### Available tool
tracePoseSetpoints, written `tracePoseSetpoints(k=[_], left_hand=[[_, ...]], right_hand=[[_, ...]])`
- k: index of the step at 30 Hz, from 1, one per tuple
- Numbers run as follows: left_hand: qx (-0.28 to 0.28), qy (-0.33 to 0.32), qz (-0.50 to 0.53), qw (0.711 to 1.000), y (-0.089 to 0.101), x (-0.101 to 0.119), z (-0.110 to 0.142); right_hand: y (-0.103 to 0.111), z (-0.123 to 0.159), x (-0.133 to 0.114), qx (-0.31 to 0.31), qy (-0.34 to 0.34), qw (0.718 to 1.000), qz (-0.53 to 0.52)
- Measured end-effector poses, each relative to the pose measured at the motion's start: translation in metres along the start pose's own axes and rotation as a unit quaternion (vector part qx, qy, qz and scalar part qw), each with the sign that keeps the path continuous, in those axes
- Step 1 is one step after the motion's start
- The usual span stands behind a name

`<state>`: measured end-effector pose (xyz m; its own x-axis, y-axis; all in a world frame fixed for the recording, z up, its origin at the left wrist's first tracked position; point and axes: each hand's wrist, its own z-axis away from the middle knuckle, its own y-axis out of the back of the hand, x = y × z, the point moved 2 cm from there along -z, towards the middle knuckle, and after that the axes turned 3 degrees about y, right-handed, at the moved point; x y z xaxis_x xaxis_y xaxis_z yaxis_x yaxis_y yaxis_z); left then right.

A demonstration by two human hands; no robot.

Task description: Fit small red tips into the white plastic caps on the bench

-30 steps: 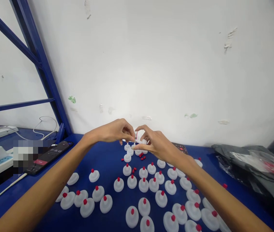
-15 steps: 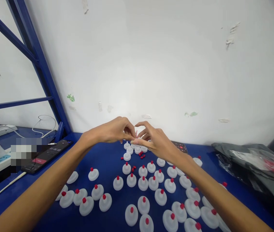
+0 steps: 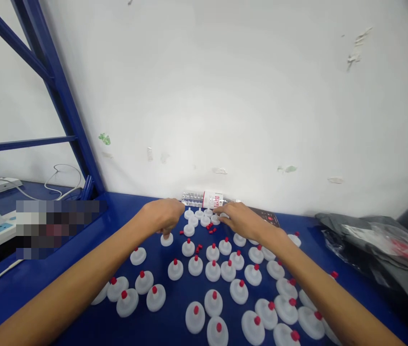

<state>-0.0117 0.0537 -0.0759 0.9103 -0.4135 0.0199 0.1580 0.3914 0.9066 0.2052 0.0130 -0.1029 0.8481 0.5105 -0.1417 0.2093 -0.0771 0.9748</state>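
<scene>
My left hand (image 3: 162, 214) has its fingers together, pointing down on the top of one white disc (image 3: 167, 240). The grip looks closed there, but the fingertips cover the top, so I cannot tell if it has a red cap, nor whether the base already rests fully on the tabletop (image 3: 171, 307). My right hand (image 3: 242, 218) has thumb and fingers apart, and nothing is clamped in it. Its tips are at the edge of the bare discs (image 3: 194, 221), which stand between my two hands; the loose red caps (image 3: 209, 226) lie just in front of them. Beyond my right hand's fingers, a clear bottle (image 3: 194, 199) lies on its side along the wall.

To do this moment well, I judge that the left hand should keep the disc level, let the whole rim be supported, and then release straight upward, because a sideways release could tip it. The capped discs (image 3: 213, 271), nearer to me than both hands, stand close together, so I would keep my wrists high. With the right hand, I would take only one stem, gently, since its neighbours could be pushed and the small caps may roll.
</scene>
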Motion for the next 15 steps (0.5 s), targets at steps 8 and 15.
tracePoseSetpoints(k=[8,15], left_hand=[[-0.068,0.081,-0.014,0.994,-0.002,0.002,0.002],[-0.109,0.129,-0.046,0.985,0.003,0.012,0.012]], right_hand=[[0.01,-0.002,0.001,0.031,-0.008,0.999,-0.035],[0.034,0.006,-0.002,0.078,-0.02,0.991,-0.109]])
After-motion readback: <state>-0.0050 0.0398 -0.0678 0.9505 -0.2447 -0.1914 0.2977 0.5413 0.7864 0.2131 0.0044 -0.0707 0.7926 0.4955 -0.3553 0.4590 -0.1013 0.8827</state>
